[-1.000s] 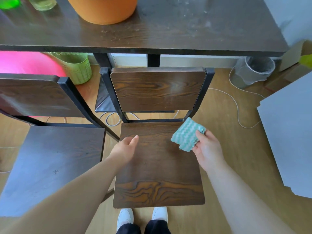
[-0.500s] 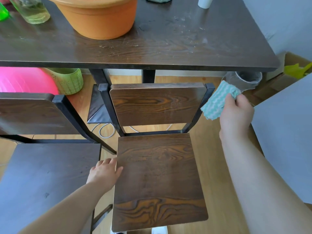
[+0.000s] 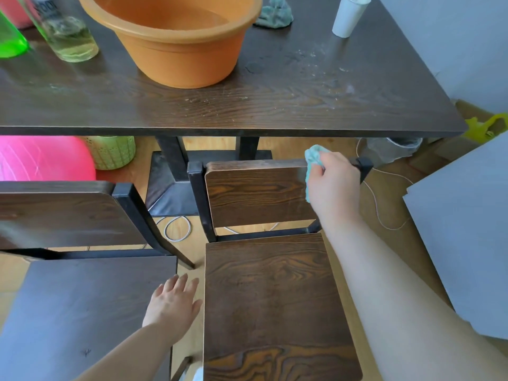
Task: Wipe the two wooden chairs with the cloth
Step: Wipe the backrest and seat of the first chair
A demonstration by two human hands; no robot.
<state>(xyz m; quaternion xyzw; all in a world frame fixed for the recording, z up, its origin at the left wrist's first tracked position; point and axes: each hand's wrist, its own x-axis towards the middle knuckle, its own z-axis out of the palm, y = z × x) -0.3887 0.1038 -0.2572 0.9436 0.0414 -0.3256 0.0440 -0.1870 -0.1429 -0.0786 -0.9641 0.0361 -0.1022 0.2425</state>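
Cloth [image 3: 313,158] under right hand [image 3: 334,185], on chair backrest [image 3: 255,196]

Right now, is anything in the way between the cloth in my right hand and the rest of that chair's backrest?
Nothing visible. The right hand presses the light teal cloth on the top right corner of the dark wooden backrest, and the panel leftward is bare.

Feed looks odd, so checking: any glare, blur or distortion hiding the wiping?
Head view: wide-angle bend curves the table edge; window glare washes the left chair seat pale; right hand and cloth on the right chair backrest read sharp enough.
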